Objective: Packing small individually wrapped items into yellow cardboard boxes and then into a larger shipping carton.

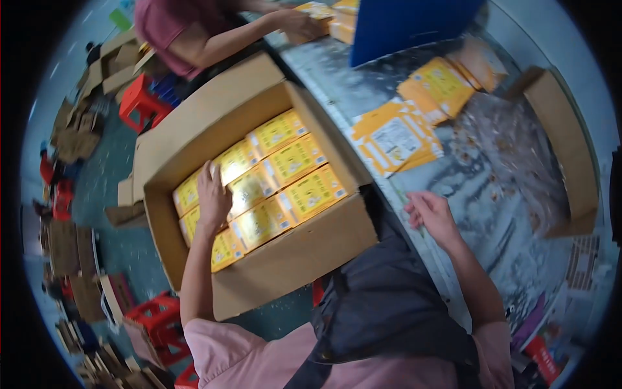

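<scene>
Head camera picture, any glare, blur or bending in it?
Head view: glare whitens the middle yellow boxes inside the open carton; head view: the right hand looks slightly soft; head view: the cardboard piece near the right rim looks bowed, and the corners go black.

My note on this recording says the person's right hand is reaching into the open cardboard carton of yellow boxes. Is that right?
Not quite. The head view shows the left hand reaching into the open cardboard carton of yellow boxes; the right hand is outside it, near the edge of the table.
</scene>
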The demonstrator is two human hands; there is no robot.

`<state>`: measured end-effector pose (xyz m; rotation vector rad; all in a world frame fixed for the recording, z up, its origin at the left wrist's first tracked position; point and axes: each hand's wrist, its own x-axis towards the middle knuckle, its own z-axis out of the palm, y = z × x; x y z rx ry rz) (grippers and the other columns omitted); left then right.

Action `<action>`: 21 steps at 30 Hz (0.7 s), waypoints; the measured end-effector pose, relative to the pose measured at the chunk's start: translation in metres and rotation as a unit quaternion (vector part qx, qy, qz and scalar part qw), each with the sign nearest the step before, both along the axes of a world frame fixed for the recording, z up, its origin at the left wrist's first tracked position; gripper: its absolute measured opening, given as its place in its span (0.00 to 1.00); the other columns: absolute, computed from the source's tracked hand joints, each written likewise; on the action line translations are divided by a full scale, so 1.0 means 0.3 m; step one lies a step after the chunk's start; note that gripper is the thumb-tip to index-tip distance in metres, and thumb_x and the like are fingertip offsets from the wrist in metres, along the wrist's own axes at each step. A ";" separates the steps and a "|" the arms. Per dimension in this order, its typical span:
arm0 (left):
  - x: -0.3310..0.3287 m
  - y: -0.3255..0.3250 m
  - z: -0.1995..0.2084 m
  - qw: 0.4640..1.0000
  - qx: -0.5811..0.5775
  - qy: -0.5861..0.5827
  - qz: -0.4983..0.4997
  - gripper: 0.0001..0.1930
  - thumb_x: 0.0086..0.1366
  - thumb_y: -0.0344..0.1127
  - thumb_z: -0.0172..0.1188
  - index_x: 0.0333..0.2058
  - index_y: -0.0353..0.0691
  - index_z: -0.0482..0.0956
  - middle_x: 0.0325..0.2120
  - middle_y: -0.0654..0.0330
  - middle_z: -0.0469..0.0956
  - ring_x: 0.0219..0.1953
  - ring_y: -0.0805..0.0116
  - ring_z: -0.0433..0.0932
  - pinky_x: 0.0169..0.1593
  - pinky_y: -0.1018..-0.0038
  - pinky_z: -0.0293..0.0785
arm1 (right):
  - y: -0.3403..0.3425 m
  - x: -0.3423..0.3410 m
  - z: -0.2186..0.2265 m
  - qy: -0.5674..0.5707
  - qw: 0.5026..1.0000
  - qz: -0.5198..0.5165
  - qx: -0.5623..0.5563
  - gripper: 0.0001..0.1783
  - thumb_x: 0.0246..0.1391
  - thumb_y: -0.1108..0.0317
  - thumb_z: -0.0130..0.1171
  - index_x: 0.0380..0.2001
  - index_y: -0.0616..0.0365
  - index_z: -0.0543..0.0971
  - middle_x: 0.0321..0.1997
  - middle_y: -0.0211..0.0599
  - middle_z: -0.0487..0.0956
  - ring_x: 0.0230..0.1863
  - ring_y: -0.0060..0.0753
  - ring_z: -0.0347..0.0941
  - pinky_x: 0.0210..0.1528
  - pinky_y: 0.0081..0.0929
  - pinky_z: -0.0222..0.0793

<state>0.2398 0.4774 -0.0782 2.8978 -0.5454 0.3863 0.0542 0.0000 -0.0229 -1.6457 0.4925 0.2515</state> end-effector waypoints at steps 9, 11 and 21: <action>0.112 -1.130 0.070 0.952 -0.166 -0.033 -0.255 0.25 0.58 0.32 0.59 0.54 0.27 0.69 0.48 0.39 0.73 0.47 0.42 0.72 0.54 0.55 0.67 | -0.136 0.188 -0.151 -0.057 0.945 -0.179 0.268 0.14 0.63 0.63 0.55 0.40 0.66 0.77 0.35 0.41 0.79 0.34 0.33 0.78 0.39 0.31 0.79; 0.130 -1.214 0.044 0.961 -0.141 0.034 -0.236 0.25 0.59 0.33 0.58 0.54 0.27 0.69 0.46 0.40 0.74 0.46 0.42 0.72 0.54 0.55 0.67 | -0.154 0.197 -0.173 -0.053 0.940 -0.180 0.286 0.14 0.62 0.65 0.55 0.41 0.67 0.76 0.36 0.42 0.80 0.35 0.34 0.79 0.40 0.33 0.79; 0.147 -1.257 0.024 0.962 -0.177 0.058 -0.202 0.19 0.62 0.32 0.55 0.50 0.27 0.73 0.38 0.39 0.77 0.44 0.44 0.74 0.52 0.56 0.66 | -0.125 0.234 -0.156 -0.048 0.946 -0.188 0.260 0.15 0.61 0.62 0.57 0.41 0.65 0.77 0.36 0.39 0.80 0.36 0.30 0.79 0.42 0.29 0.78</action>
